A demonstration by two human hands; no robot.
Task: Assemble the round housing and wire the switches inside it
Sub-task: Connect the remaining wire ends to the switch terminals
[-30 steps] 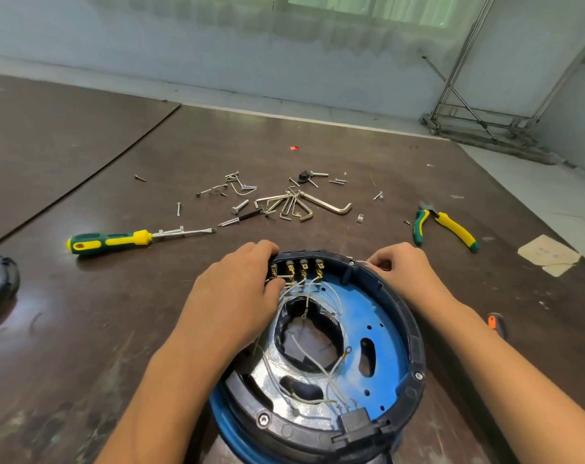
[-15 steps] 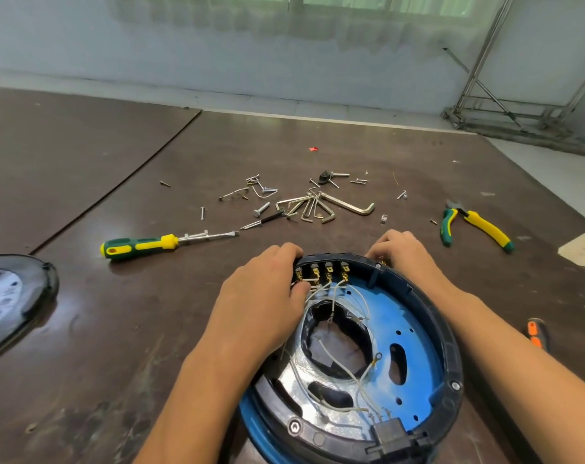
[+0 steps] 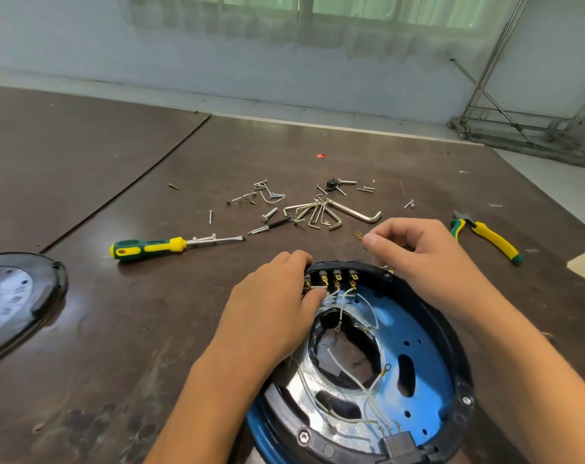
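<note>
The round black housing (image 3: 428,333), blue plate inside, sits on the dark brown table (image 3: 133,329) close before me. Along its far wall I see a row of brass-tabbed switches (image 3: 331,279) trailing loose white wires (image 3: 339,313). My left hand (image 3: 271,306) grips that rim, thumb on a switch. My right hand (image 3: 415,252) hovers above with thumb and forefinger pinched; on what, I cannot tell. A green-and-yellow screwdriver (image 3: 150,247) lies well apart, far left.

No legible text, brand, number or sign. The dark round cover (image 3: 19,296), lying at the left edge of the worktop (image 3: 150,329), bears pale printed marks on its grey centre; these are too blurred and too oblique to be read.
</note>
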